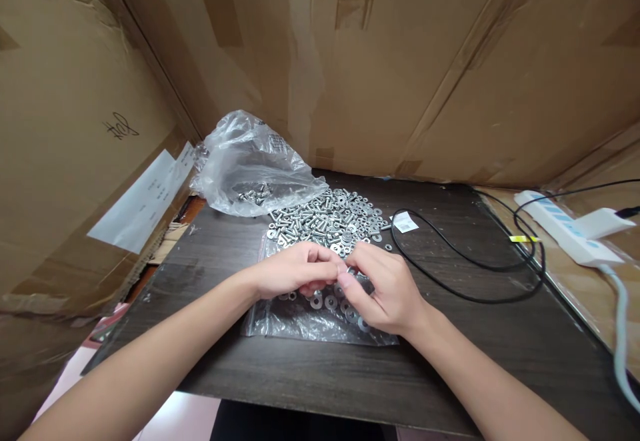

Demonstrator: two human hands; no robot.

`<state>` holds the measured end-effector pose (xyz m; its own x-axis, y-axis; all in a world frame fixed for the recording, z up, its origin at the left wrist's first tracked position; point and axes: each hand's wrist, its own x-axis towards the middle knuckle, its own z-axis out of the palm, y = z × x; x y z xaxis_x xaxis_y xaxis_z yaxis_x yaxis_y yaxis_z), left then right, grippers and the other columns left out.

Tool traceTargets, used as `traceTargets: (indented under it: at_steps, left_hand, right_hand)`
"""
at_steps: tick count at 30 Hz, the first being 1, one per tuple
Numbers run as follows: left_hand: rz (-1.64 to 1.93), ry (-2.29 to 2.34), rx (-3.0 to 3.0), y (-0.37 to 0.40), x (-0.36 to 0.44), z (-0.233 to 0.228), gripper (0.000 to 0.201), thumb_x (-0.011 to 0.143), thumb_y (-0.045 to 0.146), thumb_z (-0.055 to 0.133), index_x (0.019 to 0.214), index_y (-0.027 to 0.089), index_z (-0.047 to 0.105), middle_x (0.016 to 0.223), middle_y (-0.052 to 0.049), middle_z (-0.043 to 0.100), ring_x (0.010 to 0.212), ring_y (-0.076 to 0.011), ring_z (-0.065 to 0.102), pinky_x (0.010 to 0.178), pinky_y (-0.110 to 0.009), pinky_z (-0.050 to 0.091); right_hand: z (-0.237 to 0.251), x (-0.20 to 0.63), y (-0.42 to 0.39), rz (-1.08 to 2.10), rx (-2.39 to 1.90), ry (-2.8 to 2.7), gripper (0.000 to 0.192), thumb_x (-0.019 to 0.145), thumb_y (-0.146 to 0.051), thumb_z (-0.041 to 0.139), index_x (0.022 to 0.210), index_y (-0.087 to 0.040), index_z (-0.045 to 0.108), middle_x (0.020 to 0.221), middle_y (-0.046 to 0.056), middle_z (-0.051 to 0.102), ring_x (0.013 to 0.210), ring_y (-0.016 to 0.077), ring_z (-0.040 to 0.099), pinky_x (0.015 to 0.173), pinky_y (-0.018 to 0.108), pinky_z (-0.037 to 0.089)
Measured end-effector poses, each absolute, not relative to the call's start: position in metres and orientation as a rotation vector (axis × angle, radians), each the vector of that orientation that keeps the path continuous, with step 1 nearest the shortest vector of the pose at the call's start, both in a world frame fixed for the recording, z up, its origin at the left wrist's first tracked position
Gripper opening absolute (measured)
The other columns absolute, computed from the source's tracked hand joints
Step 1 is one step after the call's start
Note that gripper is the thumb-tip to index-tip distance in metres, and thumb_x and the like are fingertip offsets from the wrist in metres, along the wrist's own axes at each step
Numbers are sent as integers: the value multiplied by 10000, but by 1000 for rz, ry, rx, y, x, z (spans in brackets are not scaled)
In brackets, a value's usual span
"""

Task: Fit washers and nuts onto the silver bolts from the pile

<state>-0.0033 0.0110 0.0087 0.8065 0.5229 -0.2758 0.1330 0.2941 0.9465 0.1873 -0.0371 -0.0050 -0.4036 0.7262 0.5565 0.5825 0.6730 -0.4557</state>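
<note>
My left hand [303, 270] and my right hand [383, 284] meet fingertip to fingertip above a clear plastic bag [320, 331]. Both are closed in a pinch. A small shiny metal piece [351, 271] shows at my right thumb and forefinger; its kind is too small to tell. Whatever my left fingers hold is hidden. Flat washers [331, 302] lie on the bag beneath my hands. Just behind them spreads a heap of loose bolts [320, 218], mixed with nuts and more washers toward its right side.
A crumpled, open plastic bag [245, 161] with more bolts inside lies at the back left. On the right are a looped black cable [450, 298], a small white label [404, 221] and a white power strip [567, 228]. Cardboard walls [380, 81] enclose the dark tabletop [475, 334].
</note>
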Motion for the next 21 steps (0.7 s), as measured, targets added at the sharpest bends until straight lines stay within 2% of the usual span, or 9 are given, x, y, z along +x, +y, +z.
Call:
traceTargets:
  at_steps: [3,5,10,13,18,21]
  left_hand:
    - [484,704,1500,7,0,5,205,846,353,673,870,150,658,622,37,540,517,-72,439,487,-189,360]
    - [696,763,1796,4,0,2,173,873,312,652,934,151,676,746,-4,631,608,-90,530,555,-207,430]
    - [971,608,2593,8,-6,-6,139,947,228,572,1022,163,669,863,-34,700,716,-120,629,641,-241,495]
    - [992,525,2820,11,-10,-8,149,971,217,539,1036,169,664,912,-38,722,784,-135,666,662,-241,516]
    - [986,532,2757,8,-7,-6,145,960,231,549,1017,180,673,880,-31,710,749,-131,651,641,-236,503]
    - [961,771,2287,7,-3,-1,116,902,245,607,954,166,674,876,-30,677,701,-113,602,616,-225,486]
  right_hand:
    - [-6,187,-36,363,-1105,-2042,285,950,-266,436,672,-204,427,623,-3,447,566,130,411,566,289,302]
    - [-8,185,-35,551,-1171,-1944,355,977,-311,385,640,-204,405,603,-5,436,556,128,400,561,291,293]
    - [-15,177,-33,1382,-1277,-1486,491,962,-498,322,577,-209,419,478,-40,360,435,102,322,449,261,263]
    - [-17,177,-30,1641,-1279,-1360,462,919,-458,357,528,-214,400,421,-55,320,381,89,287,399,242,242]
    - [-16,181,-29,1644,-1346,-1404,462,930,-434,349,534,-208,419,428,-46,353,378,93,301,395,242,249]
    - [-11,182,-32,1232,-1383,-1597,493,975,-482,324,601,-192,465,516,-22,422,473,110,374,477,259,283]
